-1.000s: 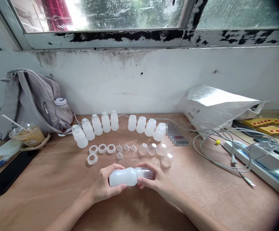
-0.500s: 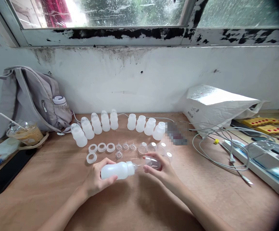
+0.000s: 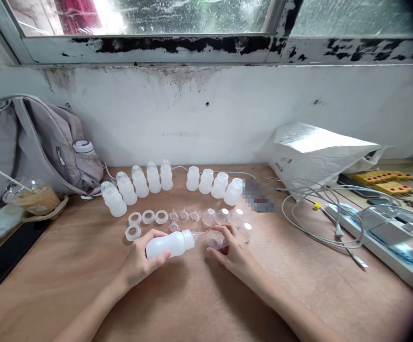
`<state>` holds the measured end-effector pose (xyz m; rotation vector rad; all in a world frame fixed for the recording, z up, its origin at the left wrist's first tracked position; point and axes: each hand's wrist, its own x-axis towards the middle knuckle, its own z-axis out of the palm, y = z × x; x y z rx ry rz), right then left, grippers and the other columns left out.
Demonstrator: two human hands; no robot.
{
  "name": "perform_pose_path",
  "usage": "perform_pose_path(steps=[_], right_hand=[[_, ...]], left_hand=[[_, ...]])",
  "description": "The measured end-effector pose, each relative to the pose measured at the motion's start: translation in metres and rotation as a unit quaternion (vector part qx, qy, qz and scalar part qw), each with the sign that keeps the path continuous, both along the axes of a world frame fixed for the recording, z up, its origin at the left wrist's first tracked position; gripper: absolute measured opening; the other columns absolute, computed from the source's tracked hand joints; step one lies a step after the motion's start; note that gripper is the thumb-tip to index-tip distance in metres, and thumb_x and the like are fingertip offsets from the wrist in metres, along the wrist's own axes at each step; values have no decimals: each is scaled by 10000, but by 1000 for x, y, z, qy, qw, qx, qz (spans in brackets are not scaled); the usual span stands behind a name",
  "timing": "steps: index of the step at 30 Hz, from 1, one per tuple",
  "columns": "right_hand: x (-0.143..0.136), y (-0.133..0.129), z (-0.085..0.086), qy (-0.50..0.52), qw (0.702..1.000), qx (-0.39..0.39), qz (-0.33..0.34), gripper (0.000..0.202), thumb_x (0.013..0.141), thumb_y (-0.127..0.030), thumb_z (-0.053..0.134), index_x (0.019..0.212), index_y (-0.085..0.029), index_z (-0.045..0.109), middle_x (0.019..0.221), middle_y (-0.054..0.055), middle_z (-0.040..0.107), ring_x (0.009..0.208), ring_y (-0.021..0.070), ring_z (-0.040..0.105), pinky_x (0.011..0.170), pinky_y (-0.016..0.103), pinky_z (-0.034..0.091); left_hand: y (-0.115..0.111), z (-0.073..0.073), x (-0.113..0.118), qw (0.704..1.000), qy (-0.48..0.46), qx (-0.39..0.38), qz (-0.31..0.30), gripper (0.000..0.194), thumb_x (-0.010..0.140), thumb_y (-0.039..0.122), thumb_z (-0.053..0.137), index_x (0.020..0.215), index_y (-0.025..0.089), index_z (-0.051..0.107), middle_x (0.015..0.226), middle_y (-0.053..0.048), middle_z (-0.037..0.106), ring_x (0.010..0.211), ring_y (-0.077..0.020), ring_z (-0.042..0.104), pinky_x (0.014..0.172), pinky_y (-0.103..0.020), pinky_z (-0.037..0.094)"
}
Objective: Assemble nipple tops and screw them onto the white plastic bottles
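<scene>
My left hand [image 3: 145, 256] is wrapped round a white baby bottle [image 3: 167, 246], which lies on its side in the air with its clear nipple [image 3: 197, 234] pointing right. My right hand [image 3: 229, 244] grips a clear cap [image 3: 215, 239] by its closed end, its mouth turned toward the nipple with a small gap between. Just beyond the hands lie several white collar rings [image 3: 148, 217], several clear nipples [image 3: 183, 214] and several clear caps [image 3: 222, 216]. Behind these stand several capped bottles [image 3: 140, 182] on the left and several open bottles [image 3: 206, 181] on the right.
At left are a grey backpack [image 3: 42, 142], an iced drink cup [image 3: 37, 197] in a carrier and a black phone [image 3: 10, 256]. To the right, a white bag [image 3: 306, 152], looped cables [image 3: 295, 223] and a power strip [image 3: 380, 247] lie on the wooden table [image 3: 199, 304].
The bottle has tilted slightly, its nipple end now higher. The cap in my right hand has come a little closer to the nipple. The whole view has shifted slightly.
</scene>
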<state>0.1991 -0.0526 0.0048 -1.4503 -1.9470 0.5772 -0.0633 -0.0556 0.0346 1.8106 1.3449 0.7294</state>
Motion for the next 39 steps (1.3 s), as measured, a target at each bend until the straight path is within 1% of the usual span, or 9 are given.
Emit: perform_pose_path(steps=[3,9,12,18,22,26,31,35,39], right_hand=[[3,1,2,-8,1000,12,-20,323,765,-259,547,1077,-227,469,1028,75,465,554,97,530,588,302,513],[7,2,7,-31,998,46,-41,253,780,-286,526,1017,-204,496,948,58,492,496,86,490,566,283,483],[7,1,8,-52,996,60,-46,221,793,-301,513,993,-209,520,944,57,510,516,99,502,584,290,477],[4,1,6,-91,992,74,-44,269,822,-342,484,1056,-220,534,949,79,531,575,137,537,580,301,468],[3,0,4,-95,991,80,-41,232,843,-367,447,971,-201,546,797,48,568,560,144,543,557,278,446],[3,-1,6,-113,990,63,-64,255,832,-400,448,939,-180,521,611,-7,535,515,144,536,519,253,407],[4,-2,9,-131,986,63,-78,315,827,-434,430,972,-170,519,530,-30,504,472,141,518,505,239,382],[6,-1,8,-144,984,72,-81,344,836,-446,406,970,-165,553,491,-28,495,446,141,502,484,231,362],[9,1,7,-164,975,85,-125,367,833,-472,394,931,-172,581,496,-17,509,431,140,492,458,226,337]], left_hand=[[1,0,0,1000,1,2,6,320,719,392,571,957,180,545,817,-19,614,633,-141,543,560,-224,427],[2,1,0,1000,13,1,8,317,725,402,568,954,184,539,817,-15,612,638,-140,542,569,-226,428],[1,2,1,1000,14,0,6,314,727,404,562,952,187,537,825,-16,611,644,-142,545,574,-228,431],[0,4,2,1000,18,3,4,320,726,412,555,950,185,538,830,-22,612,650,-149,547,575,-235,432],[1,2,2,1000,17,9,5,317,720,410,559,944,186,543,818,-18,614,639,-146,543,573,-235,429],[1,-2,3,1000,6,19,22,311,704,402,569,927,186,555,795,-13,618,614,-139,538,550,-229,423],[0,-5,5,999,-5,28,36,321,686,416,572,909,185,562,749,-8,613,575,-131,529,523,-227,418],[0,-1,4,999,-1,21,31,318,695,410,569,918,184,554,752,-10,612,590,-136,537,533,-229,427],[0,2,4,1000,7,12,17,311,709,406,565,928,186,544,773,-12,613,610,-139,540,552,-234,432]])
